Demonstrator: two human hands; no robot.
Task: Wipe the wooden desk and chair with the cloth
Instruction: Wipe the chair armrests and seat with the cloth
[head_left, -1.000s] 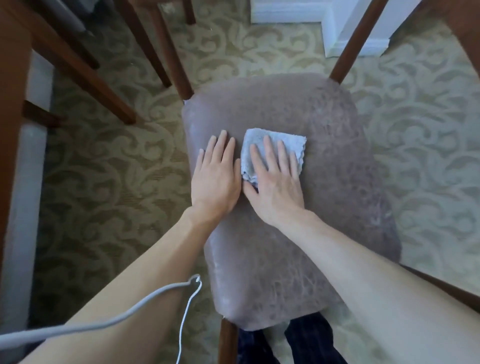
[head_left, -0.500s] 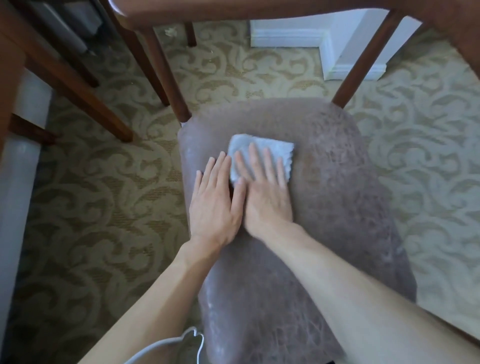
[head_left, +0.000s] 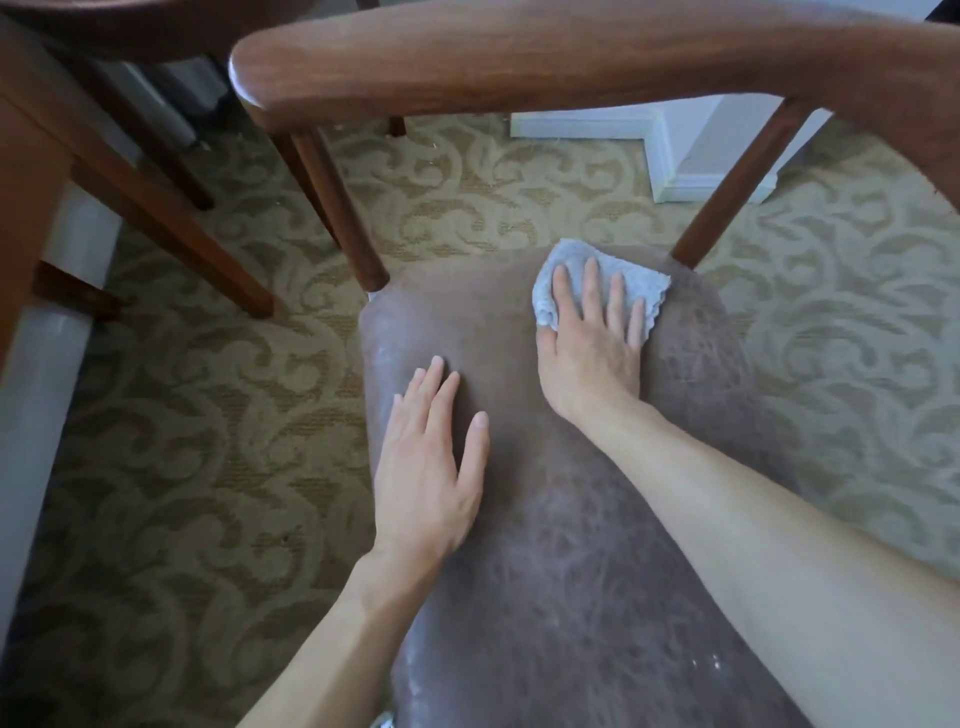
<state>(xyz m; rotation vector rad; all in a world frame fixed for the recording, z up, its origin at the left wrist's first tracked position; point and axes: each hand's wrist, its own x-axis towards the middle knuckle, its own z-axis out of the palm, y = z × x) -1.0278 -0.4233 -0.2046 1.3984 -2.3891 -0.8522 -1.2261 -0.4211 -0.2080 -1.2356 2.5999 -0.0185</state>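
The chair has a worn brown-grey padded seat (head_left: 571, 571) and a curved wooden backrest rail (head_left: 519, 57) across the top of the view. A light blue cloth (head_left: 647, 288) lies near the seat's back edge. My right hand (head_left: 592, 343) presses flat on the cloth with fingers spread. My left hand (head_left: 426, 467) rests flat on the bare seat, nearer to me and to the left, holding nothing. The wooden desk (head_left: 26, 171) shows at the far left edge.
Slanted wooden legs (head_left: 171, 228) stand on the patterned beige carpet (head_left: 208, 415) at the left. The chair's back posts (head_left: 343, 208) rise on both sides of the seat. A white baseboard corner (head_left: 675, 156) lies behind the chair.
My right hand slid the cloth away from me toward the seat's back edge and rightward. The hands have parted; the left stayed behind. The view tilted up, showing the backrest rail.
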